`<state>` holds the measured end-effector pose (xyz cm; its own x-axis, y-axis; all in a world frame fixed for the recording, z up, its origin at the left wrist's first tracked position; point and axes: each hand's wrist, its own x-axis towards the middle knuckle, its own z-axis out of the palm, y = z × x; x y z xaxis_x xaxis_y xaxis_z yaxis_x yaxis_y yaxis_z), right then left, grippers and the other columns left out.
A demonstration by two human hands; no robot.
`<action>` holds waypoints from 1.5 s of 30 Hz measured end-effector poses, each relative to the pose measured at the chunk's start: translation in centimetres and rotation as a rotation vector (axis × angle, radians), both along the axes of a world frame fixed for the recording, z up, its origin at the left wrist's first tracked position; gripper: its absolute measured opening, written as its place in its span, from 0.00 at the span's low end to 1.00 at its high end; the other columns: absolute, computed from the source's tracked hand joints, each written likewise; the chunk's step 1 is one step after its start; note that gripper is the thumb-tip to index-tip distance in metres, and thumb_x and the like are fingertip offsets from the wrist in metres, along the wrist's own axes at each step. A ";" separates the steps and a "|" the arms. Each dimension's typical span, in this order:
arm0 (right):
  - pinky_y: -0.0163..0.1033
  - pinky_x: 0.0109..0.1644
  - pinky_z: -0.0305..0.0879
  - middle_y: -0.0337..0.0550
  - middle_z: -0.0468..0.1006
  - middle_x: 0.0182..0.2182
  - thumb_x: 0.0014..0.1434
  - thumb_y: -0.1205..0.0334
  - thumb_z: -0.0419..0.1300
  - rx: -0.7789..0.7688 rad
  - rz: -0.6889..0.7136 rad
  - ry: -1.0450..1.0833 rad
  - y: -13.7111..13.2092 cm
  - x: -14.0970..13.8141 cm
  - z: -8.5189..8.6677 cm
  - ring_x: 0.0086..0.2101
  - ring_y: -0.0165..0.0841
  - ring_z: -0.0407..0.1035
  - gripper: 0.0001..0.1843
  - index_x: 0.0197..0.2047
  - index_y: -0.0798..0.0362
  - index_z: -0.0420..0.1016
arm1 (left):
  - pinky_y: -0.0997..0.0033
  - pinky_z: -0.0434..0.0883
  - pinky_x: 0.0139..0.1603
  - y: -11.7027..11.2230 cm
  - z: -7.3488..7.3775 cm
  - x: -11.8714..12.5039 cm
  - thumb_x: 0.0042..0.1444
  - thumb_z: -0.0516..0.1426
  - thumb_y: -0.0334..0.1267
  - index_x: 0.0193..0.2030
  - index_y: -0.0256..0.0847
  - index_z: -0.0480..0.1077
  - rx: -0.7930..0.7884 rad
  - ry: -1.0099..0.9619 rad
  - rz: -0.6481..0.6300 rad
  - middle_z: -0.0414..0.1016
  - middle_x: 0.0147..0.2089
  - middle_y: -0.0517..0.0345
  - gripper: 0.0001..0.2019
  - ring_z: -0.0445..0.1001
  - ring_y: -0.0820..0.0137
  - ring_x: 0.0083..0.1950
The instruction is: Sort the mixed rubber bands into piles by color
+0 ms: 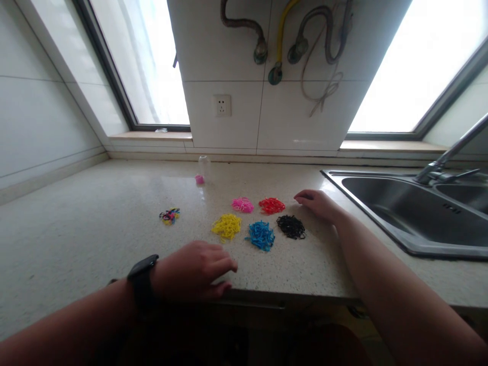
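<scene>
Small rubber bands lie sorted in piles on the speckled countertop [95, 229]: pink [242, 205], red [272, 205], yellow [227, 225], blue [261, 235] and black [291, 226]. A small mixed-colour clump [169, 216] lies apart to the left. My left hand [198, 269], with a black watch on its wrist, rests palm down at the counter's front edge, fingers together and stretched, holding nothing. My right hand [317, 203] lies flat just right of the red pile, fingers extended toward it, holding nothing.
A small clear bottle with pink contents [203, 171] stands further back on the counter. A steel sink [412, 213] with a faucet [446, 162] fills the right side. Hoses and a wall socket [222, 105] are on the tiled wall behind.
</scene>
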<state>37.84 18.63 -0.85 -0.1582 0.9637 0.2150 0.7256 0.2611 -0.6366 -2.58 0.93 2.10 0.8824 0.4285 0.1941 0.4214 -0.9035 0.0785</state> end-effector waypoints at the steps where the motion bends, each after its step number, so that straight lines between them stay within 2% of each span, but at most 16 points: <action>1: 0.43 0.44 0.67 0.46 0.83 0.36 0.56 0.49 0.60 -0.003 -0.002 -0.001 0.0 0.0 0.1 0.37 0.38 0.74 0.17 0.40 0.52 0.81 | 0.68 0.67 0.35 0.6 0.5 -0.5 0.64 0.54 0.40 0.47 0.41 0.68 -0.007 -0.007 0.025 0.75 0.38 0.56 0.08 0.73 0.68 0.37; 4: 0.43 0.42 0.68 0.47 0.83 0.36 0.56 0.48 0.60 -0.026 -0.017 -0.001 -0.1 0.0 0.2 0.36 0.38 0.74 0.18 0.40 0.52 0.81 | 0.69 0.67 0.39 3.0 1.8 -3.2 0.68 0.51 0.40 0.48 0.41 0.70 -0.034 -0.035 0.173 0.76 0.42 0.55 0.09 0.74 0.69 0.39; 8: 0.43 0.41 0.67 0.46 0.83 0.36 0.57 0.46 0.60 -0.035 -0.019 -0.014 -0.1 0.0 0.2 0.36 0.38 0.74 0.18 0.39 0.51 0.82 | 0.71 0.64 0.34 6.6 2.8 -8.6 0.67 0.51 0.43 0.44 0.40 0.72 -0.039 -0.087 0.467 0.73 0.35 0.57 0.12 0.70 0.71 0.33; 13: 0.43 0.42 0.67 0.46 0.83 0.36 0.57 0.47 0.60 -0.055 -0.021 -0.033 0.1 0.0 0.2 0.36 0.39 0.73 0.18 0.40 0.51 0.81 | 0.70 0.65 0.36 9.7 1.9 -15.7 0.64 0.50 0.54 0.45 0.39 0.73 -0.066 -0.156 0.762 0.74 0.33 0.56 0.20 0.70 0.70 0.33; 18: 0.43 0.39 0.67 0.46 0.82 0.34 0.57 0.47 0.60 -0.059 -0.030 -0.031 0.0 -0.1 0.4 0.34 0.38 0.73 0.18 0.39 0.51 0.82 | 0.71 0.66 0.36 10.7 0.6 -19.7 0.60 0.53 0.59 0.48 0.40 0.74 -0.272 -0.080 0.862 0.75 0.35 0.55 0.25 0.71 0.68 0.34; 23: 0.42 0.40 0.68 0.45 0.83 0.34 0.56 0.47 0.61 -0.049 -0.022 -0.017 -0.1 -0.2 0.5 0.34 0.38 0.73 0.16 0.37 0.50 0.82 | 0.72 0.66 0.36 11.0 -0.2 -20.7 0.55 0.57 0.62 0.50 0.42 0.77 -0.415 -0.041 0.851 0.76 0.39 0.54 0.27 0.72 0.67 0.36; 28: 0.44 0.40 0.68 0.46 0.83 0.33 0.55 0.47 0.61 -0.051 -0.021 -0.010 -0.1 -0.2 0.5 0.34 0.39 0.73 0.17 0.37 0.51 0.82 | 0.72 0.65 0.37 11.1 -0.2 -20.6 0.55 0.56 0.62 0.49 0.44 0.78 -0.418 -0.031 0.838 0.77 0.40 0.55 0.26 0.72 0.67 0.37; 33: 0.42 0.38 0.67 0.46 0.82 0.33 0.55 0.46 0.61 -0.069 -0.028 -0.009 -0.2 -0.2 0.5 0.33 0.38 0.73 0.18 0.38 0.51 0.82 | 0.72 0.66 0.37 11.2 -0.1 -20.7 0.55 0.56 0.62 0.45 0.43 0.79 -0.411 0.001 0.845 0.78 0.36 0.55 0.25 0.73 0.66 0.36; 40: 0.43 0.40 0.67 0.46 0.82 0.34 0.56 0.47 0.60 -0.084 -0.036 -0.031 -0.3 -0.3 0.7 0.34 0.38 0.72 0.17 0.38 0.52 0.82 | 0.70 0.68 0.42 11.1 0.6 -20.9 0.57 0.56 0.62 0.45 0.44 0.79 -0.413 -0.032 0.847 0.80 0.40 0.54 0.25 0.75 0.64 0.40; 45: 0.43 0.39 0.67 0.46 0.82 0.34 0.56 0.47 0.61 -0.084 -0.035 -0.030 -0.3 -0.3 0.7 0.33 0.38 0.72 0.18 0.38 0.52 0.82 | 0.68 0.70 0.42 10.9 1.5 -19.9 0.57 0.56 0.62 0.45 0.43 0.79 -0.402 -0.091 0.854 0.81 0.40 0.54 0.25 0.76 0.63 0.40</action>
